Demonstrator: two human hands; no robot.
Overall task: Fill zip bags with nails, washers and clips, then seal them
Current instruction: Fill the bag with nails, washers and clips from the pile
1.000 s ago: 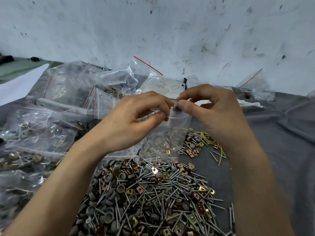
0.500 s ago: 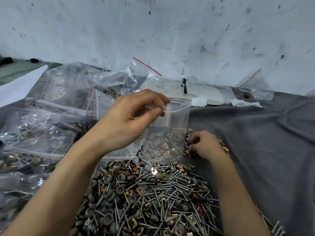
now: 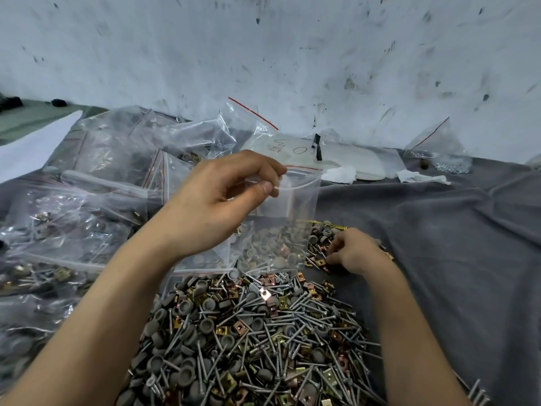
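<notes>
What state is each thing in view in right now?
left hand, pinches the zip bag's top corner.
zip bag, held upright, mouth open.
right hand, fingers curled in the clip heap; hold unclear.
hardware pile, loose on the grey cloth.
filled bags, lying heaped at left.

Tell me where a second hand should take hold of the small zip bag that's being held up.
Pinch the zip bag at its free top right corner, on the stiffer zip strip, coming in from the right. The left hand pinches the top left corner and the bag hangs upright from it; the thin film below would likely just crumple.
</notes>
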